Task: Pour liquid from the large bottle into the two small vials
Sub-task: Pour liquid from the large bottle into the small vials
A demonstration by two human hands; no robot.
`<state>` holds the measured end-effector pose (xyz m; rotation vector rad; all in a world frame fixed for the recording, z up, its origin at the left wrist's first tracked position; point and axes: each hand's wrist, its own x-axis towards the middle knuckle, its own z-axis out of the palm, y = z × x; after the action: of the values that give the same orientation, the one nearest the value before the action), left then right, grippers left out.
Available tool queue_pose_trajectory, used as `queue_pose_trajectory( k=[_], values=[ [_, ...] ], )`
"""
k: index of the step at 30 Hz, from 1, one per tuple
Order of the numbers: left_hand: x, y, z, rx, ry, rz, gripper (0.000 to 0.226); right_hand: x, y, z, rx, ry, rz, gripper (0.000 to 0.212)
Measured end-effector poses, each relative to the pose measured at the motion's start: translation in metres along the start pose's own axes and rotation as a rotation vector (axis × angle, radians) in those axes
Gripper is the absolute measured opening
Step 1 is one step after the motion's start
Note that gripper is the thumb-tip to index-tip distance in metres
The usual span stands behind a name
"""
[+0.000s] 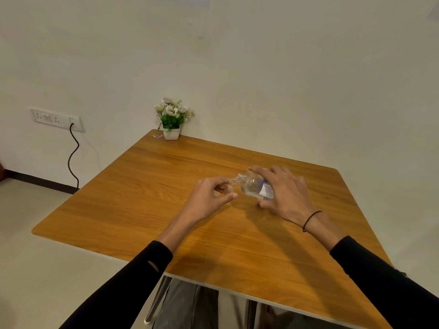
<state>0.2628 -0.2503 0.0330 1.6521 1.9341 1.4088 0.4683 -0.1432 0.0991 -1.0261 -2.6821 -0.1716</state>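
A: Bottle status?

B: Your right hand grips the large bottle, tipped on its side over the counter, neck pointing left.

A: Left hand?

B: Your fingers pinch a small vial, its mouth right at the bottle's neck. Mostly hidden by your fingers, fill level unclear.

A: Second vial?

B: Can't make one out.

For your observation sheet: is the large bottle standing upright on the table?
No, the right hand holds the bottle tipped sideways, its neck toward the left hand.
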Motion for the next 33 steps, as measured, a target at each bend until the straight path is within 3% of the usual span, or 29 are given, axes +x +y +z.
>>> queue_pose_trajectory(
  k=[12, 33],
  values=[
    [-0.005, 0.009, -0.001, 0.001, -0.016, -0.036, 0.054, -0.001, 0.0, -0.003, -0.06, -0.001, -0.013, 0.088],
    [-0.006, 0.01, -0.003, 0.017, -0.029, -0.029, 0.049, 0.0, -0.001, -0.006, -0.095, 0.009, -0.022, 0.092]
  ],
)
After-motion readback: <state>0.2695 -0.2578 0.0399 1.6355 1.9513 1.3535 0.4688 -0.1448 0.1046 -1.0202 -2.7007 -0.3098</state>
